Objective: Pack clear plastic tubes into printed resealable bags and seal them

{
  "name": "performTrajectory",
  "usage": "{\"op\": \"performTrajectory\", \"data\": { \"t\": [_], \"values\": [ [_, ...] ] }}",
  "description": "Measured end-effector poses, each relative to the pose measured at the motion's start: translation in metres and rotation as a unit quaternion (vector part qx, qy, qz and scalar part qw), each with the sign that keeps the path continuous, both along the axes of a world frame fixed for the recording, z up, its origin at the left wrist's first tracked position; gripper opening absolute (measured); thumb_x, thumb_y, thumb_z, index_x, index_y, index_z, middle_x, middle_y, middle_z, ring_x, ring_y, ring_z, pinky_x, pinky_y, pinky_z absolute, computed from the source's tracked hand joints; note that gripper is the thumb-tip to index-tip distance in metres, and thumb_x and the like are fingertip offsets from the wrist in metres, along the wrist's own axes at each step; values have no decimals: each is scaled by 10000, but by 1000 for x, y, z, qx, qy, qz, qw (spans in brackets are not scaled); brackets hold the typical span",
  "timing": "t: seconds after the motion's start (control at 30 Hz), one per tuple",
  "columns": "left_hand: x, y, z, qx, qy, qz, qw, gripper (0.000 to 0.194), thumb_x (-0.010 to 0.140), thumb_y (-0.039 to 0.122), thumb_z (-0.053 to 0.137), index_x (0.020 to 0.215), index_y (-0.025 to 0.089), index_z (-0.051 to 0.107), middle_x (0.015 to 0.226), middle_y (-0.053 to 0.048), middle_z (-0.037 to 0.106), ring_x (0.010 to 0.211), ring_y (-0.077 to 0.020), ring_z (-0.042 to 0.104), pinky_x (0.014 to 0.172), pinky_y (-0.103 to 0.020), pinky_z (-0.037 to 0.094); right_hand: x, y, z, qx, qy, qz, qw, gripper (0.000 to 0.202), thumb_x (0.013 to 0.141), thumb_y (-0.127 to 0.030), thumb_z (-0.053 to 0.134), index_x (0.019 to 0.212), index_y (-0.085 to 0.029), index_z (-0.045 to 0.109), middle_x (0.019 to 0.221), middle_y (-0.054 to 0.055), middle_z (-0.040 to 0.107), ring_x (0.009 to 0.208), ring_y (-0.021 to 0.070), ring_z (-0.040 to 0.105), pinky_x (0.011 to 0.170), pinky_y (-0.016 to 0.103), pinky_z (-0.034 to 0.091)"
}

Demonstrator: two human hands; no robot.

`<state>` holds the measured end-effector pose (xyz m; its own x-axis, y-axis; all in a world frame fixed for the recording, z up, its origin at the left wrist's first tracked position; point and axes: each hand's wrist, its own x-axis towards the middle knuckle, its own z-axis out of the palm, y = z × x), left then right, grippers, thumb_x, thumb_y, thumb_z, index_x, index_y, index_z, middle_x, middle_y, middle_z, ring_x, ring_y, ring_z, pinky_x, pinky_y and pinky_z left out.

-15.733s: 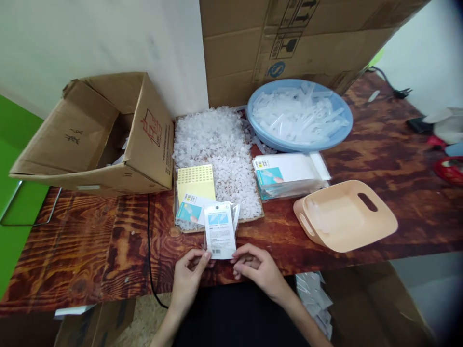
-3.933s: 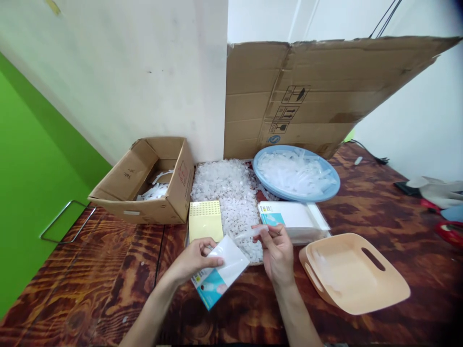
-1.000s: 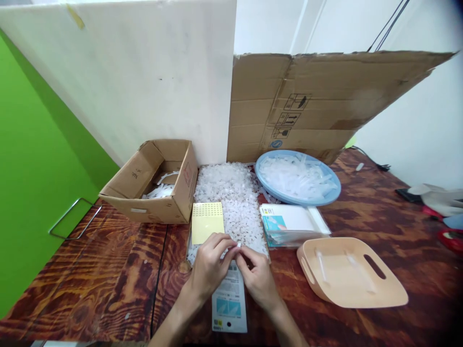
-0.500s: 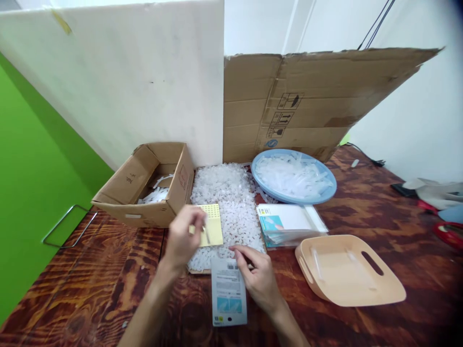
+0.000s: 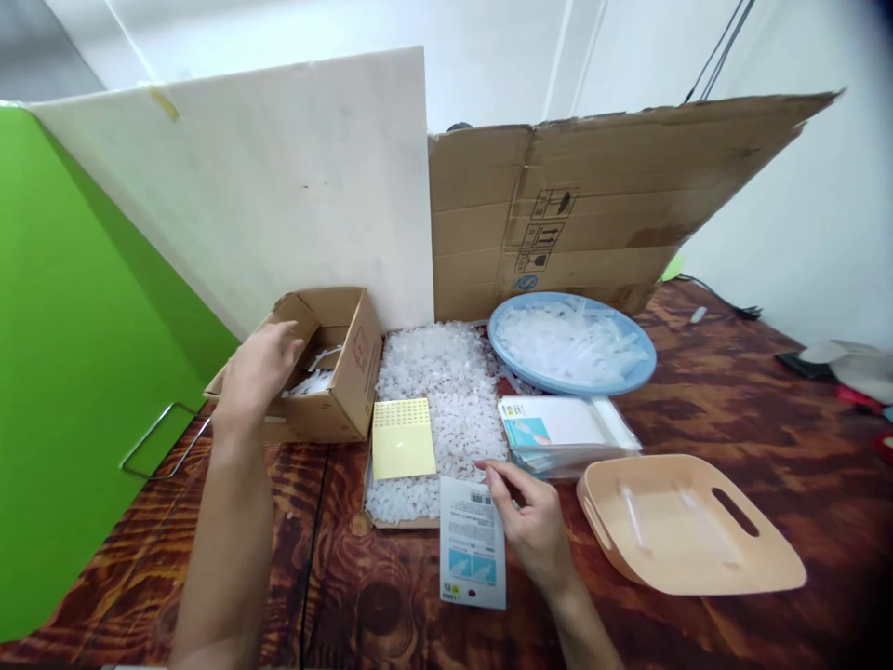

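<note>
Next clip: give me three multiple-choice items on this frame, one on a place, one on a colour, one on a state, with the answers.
1. Where is the left hand?
A. at the cardboard box
B. in the blue basin
C. on the peach tray

2. What colour is the sticker sheet?
A. red
B. yellow
C. black

3. How is the sealed packet?
A. lifted in the air
B. flat on the table
C. inside the tray

Answers: 1 A, the hand reaches over the box's open top. 2 B, it looks pale yellow. 3 B, it lies flat, the right hand touching its edge.

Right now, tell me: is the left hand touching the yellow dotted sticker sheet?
No, the left hand is over the open cardboard box, apart from the yellow dotted sticker sheet.
</note>
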<state>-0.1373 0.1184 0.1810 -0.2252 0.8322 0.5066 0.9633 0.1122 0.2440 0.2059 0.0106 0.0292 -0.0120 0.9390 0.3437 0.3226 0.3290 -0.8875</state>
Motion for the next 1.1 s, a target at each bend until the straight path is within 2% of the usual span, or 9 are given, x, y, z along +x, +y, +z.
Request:
{"op": "performTrajectory", "data": {
  "t": [0.13, 0.23, 0.33, 0.4, 0.47, 0.63, 0.73, 0.9, 1.1],
  "values": [
    [50, -55, -35, 96, -71, -71, 990, 260, 981, 309, 522, 1088, 164, 708, 1067, -123, 736, 938, -274, 686, 883, -413, 525, 2, 1, 2, -23, 1, -50, 998, 251, 975, -336, 556, 990, -197, 764, 999, 88, 790, 882, 267, 737, 788, 345, 570],
    [106, -104, -77, -47, -204, -289, 934, 264, 964, 310, 576, 1193, 229, 681, 1124, -89, 734, 1009, -247, 696, 875, -357, 565, -4, -1, 6, -26, 6, -98, 995, 254, 983, -342, 546, 1022, -204, 756, 1030, 91, 780, 919, 271, 725, 815, 358, 562],
    [148, -132, -114, -147, -290, -393, 860, 674, 864, 327, 728, 1474, 250, 453, 1458, -133, 546, 1322, -312, 534, 1082, -460, 475, -17, -7, 13, -9, 18, -63, 998, 261, 994, -324, 536, 1134, -221, 730, 1120, 92, 752, 1010, 264, 701, 881, 364, 550],
    [159, -137, -130, -147, -369, -378, 836, 711, 846, 335, 748, 1475, 241, 431, 1474, -138, 520, 1345, -314, 505, 1111, -472, 442, -25, -11, 15, 3, 28, 14, 999, 295, 1009, -306, 508, 1227, -244, 699, 1182, 91, 723, 1076, 257, 675, 930, 371, 539],
    [158, -133, -138, -132, -453, -317, 823, 464, 917, 363, 657, 1342, 215, 547, 1330, -124, 625, 1233, -282, 592, 1040, -417, 491, -30, -15, 14, 3, 47, 68, 997, 301, 1020, -293, 487, 1235, -260, 694, 1177, 88, 712, 1085, 249, 666, 946, 376, 536],
    [138, -117, -140, -123, -544, -267, 786, 262, 961, 408, 587, 1036, 182, 697, 1048, -89, 730, 985, -239, 679, 845, -303, 529, -33, -9, 5, -8, 114, -42, 993, 212, 936, -321, 655, 1129, -234, 674, 1100, 86, 663, 868, 199, 656, 763, 321, 579],
    [131, -110, -141, -123, -554, -308, 764, 236, 947, 385, 619, 1025, 186, 719, 1051, -91, 744, 991, -241, 686, 874, -322, 528, -31, 0, 4, -28, 112, -9, 993, 191, 910, -339, 695, 1064, -226, 690, 1011, 64, 662, 744, 170, 632, 640, 282, 553],
    [129, -99, -148, 22, -479, -253, 840, 171, 841, 324, 768, 962, 207, 743, 1001, -70, 729, 962, -226, 659, 886, -332, 512, -28, 7, 6, 0, 101, 6, 995, 113, 913, -295, 698, 839, -211, 708, 856, 43, 657, 731, 183, 637, 632, 288, 520],
    [124, -98, -168, 77, -499, -269, 820, 9, 846, 210, 758, 848, 201, 760, 901, -60, 760, 891, -219, 705, 819, -337, 563, -23, 7, -8, 61, 76, 26, 995, 55, 885, -217, 723, 832, -230, 713, 874, 49, 691, 856, 214, 662, 794, 339, 529]
  ]
}}
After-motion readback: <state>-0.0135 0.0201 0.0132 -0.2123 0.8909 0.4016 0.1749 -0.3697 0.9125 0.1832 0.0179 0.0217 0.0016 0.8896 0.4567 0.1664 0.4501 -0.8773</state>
